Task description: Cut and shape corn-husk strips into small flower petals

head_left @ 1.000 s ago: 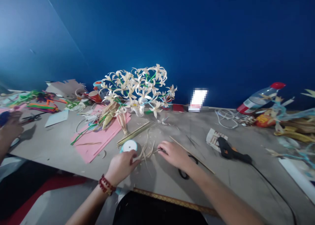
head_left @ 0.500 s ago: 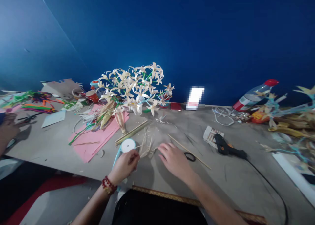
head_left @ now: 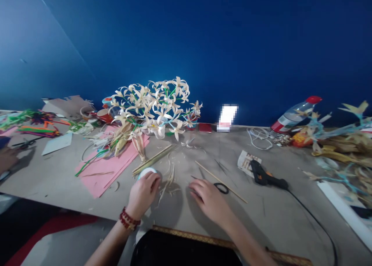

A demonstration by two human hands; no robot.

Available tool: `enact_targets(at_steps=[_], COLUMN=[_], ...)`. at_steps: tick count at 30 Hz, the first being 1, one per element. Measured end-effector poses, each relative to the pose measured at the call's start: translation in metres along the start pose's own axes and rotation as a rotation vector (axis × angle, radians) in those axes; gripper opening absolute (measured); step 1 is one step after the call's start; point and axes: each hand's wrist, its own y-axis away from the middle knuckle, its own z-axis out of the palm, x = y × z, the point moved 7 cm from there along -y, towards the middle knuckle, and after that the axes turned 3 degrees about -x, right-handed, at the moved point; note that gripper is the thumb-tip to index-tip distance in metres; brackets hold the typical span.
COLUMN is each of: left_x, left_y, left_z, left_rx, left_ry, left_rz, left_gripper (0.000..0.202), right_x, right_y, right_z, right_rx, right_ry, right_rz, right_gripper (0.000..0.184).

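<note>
The left hand (head_left: 143,194) was positioned at the near side of the tape spool (head_left: 147,170), with its fingers curled and partly covering the spool. The state of its grip could not be determined, since the inner side of the fingers was hidden. The right hand (head_left: 211,200) was set low over the worktop (head_left: 62,180), palm down, with fingers bent. A dark pointed tip (head_left: 194,177) projected beside its fingertips, and a black ring handle (head_left: 226,191) lay just beyond the hand; whether the right grip was closed around anything could not be determined.

The dry fibre strips (head_left: 170,177) lay loose on the worktop, between the two hands and to the right of the spool. Pale split stalks (head_left: 152,160) lay behind the spool. A thin stick (head_left: 213,175) ran diagonally past the right hand, beyond its fingers. Pink sheets (head_left: 99,180) were located to the left, and a bunch of white flowers (head_left: 162,113) stood behind the work area. A black glue gun (head_left: 263,175) rested to the right, touching a printed paper (head_left: 243,160).
</note>
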Motion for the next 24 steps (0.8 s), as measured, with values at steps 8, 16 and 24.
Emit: enact_targets(at_steps=[8, 16, 24], left_x=[0.032, 0.014, 0.044], left_y=[-0.040, -0.054, -0.018], left_z=[0.023, 0.011, 0.027], left_rx=[-0.035, 0.023, -0.103], left_ry=[-0.334, -0.295, -0.144], left_rz=[0.095, 0.010, 0.244], left_gripper=[0.037, 0.033, 0.033], right_x=[-0.007, -0.002, -0.007], right_y=[0.010, 0.019, 0.017], right_z=[-0.015, -0.019, -0.013], right_rx=[0.088, 0.123, 0.103], right_ry=[-0.066, -0.105, -0.114], right_rz=[0.004, 0.019, -0.004], right_gripper=[0.017, 0.019, 0.018])
